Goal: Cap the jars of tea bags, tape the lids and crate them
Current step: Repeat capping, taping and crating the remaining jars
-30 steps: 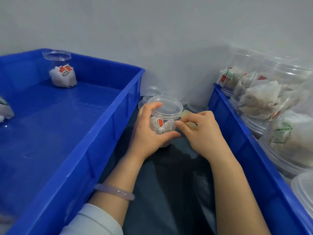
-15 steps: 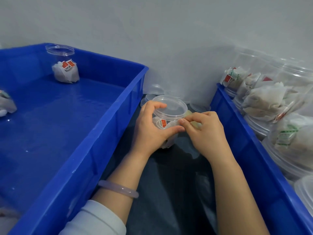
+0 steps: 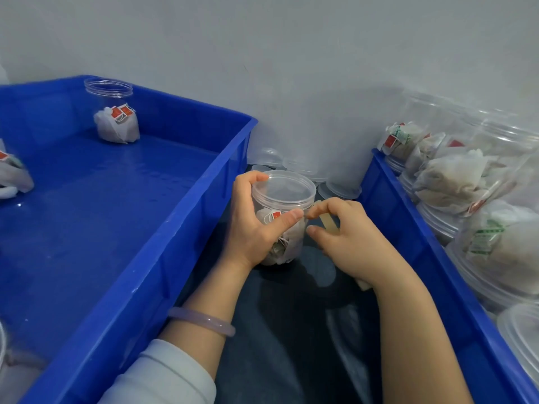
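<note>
Head view, logged from the fingertips out. Found left thumb laid flat across the front of the jar, just below the lid, and left forefinger hooked over the lid's near-left rim. Marked left hand as wrapped round the jar's left side, gripping it.

Saw right forefinger and thumb curled toward each other, pinching a yellowish tape strip slanting up to the jar's right shoulder beside the lid edge. Could not tell whether the strip's end was stuck down. Placed right hand just right of the jar, its forefinger tip nearly meeting the left thumb tip.

Noted lid seated on the jar, red-tagged tea bags inside. Located the jar roughly upright on a dark sheet, in the gap between two blue crates.

Recorded a pale bracelet on the left wrist and a white sleeve below it.

Counted loose lids stacked against the wall behind the jar.

Spotted in the left crate one bagged jar upright in the far corner and another cut off at the frame's left edge.

Observed the right crate piled with filled jars lying on their sides.
</note>
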`<move>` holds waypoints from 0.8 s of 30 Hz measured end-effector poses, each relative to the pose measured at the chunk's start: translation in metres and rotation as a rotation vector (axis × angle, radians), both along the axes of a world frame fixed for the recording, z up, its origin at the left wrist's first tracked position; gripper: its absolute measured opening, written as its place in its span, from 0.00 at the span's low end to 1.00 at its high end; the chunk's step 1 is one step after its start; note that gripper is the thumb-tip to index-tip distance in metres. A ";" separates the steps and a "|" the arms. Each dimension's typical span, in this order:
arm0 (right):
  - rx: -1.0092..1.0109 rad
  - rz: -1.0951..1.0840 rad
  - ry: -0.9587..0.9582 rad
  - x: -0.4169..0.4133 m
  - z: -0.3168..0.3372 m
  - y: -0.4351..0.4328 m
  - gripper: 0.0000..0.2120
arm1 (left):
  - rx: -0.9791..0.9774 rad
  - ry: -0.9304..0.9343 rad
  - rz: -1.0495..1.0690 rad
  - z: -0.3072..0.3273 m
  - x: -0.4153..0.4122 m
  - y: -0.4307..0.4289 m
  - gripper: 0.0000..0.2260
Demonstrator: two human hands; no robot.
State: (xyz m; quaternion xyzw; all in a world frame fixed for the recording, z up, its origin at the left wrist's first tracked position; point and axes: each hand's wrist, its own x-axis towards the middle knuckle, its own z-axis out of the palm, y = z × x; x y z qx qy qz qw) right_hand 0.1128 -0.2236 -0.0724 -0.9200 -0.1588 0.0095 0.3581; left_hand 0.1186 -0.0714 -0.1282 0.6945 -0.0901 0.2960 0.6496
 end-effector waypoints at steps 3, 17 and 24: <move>0.026 0.000 -0.004 -0.003 -0.002 0.003 0.11 | -0.054 0.017 -0.035 0.000 0.001 0.001 0.30; 0.059 -0.126 -0.096 -0.008 0.016 -0.008 0.13 | -0.135 -0.011 -0.204 0.003 -0.001 0.011 0.25; 0.162 -0.200 -0.048 -0.003 0.011 -0.011 0.31 | -0.234 0.082 -0.360 0.007 0.001 0.012 0.20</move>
